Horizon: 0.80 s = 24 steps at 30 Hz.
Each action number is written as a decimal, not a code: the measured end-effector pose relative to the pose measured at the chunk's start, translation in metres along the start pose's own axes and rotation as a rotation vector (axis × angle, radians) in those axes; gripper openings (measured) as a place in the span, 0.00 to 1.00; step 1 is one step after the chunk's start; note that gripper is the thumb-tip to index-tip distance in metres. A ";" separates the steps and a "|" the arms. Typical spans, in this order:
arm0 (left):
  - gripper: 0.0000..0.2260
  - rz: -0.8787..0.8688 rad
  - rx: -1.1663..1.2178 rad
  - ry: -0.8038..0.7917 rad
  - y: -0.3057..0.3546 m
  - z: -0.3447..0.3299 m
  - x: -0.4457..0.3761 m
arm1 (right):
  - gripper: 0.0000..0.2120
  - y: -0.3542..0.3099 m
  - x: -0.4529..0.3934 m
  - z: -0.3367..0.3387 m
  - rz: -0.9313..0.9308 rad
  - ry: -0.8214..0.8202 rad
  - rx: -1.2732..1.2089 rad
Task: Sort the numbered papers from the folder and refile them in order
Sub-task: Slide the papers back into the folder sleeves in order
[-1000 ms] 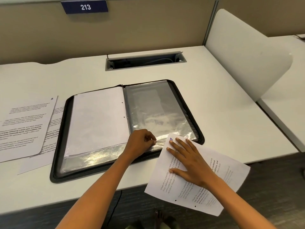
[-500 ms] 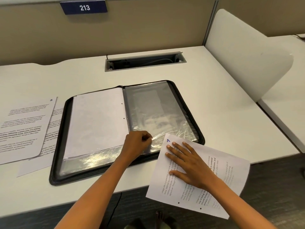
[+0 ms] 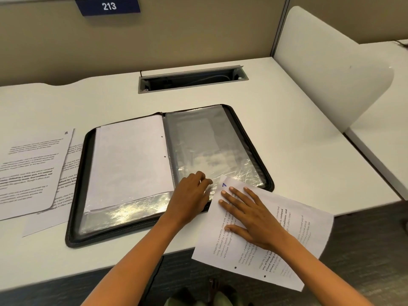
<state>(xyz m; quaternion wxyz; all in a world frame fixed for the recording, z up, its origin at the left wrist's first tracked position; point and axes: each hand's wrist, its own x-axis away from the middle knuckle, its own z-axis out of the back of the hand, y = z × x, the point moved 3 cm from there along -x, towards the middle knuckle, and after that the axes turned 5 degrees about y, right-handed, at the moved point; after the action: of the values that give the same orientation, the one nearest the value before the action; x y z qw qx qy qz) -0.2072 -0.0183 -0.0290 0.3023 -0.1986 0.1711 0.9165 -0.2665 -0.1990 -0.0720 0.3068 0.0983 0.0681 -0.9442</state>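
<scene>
A white bench (image 3: pixel 287 133) is seen, and on it a black zip folder (image 3: pixel 75 195) is laid open, with shiny clear sleeves. A printed sheet (image 3: pixel 309 230) marked "7" is pressed flat at the near edge by the right hand (image 3: pixel 249 215), fingers spread. The lower sleeve edge is pinched by the left hand (image 3: pixel 189 195).

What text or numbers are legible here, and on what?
"213": white digits on the dark blue plaque on the partition.
"7": blue handwriting at the corner of the white printed sheet under the right hand.
"5": top corner of the white printed sheet at left.
Body print on the sheets: mostly too small or blurred.
</scene>
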 end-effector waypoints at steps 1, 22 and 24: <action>0.12 -0.009 -0.013 0.003 0.000 -0.002 0.000 | 0.30 0.001 -0.001 0.000 0.007 -0.003 0.000; 0.14 0.306 0.273 -0.111 0.002 0.011 -0.016 | 0.31 0.002 0.007 -0.001 -0.057 -0.050 0.004; 0.17 0.256 0.243 -0.198 0.002 0.006 -0.012 | 0.32 0.009 0.007 0.000 -0.134 -0.058 0.007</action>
<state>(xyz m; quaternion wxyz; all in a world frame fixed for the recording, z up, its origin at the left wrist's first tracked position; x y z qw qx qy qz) -0.2008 -0.0232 -0.0178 0.2201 -0.0464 0.2737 0.9351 -0.2670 -0.2103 -0.0741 0.2441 0.0672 0.0622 -0.9654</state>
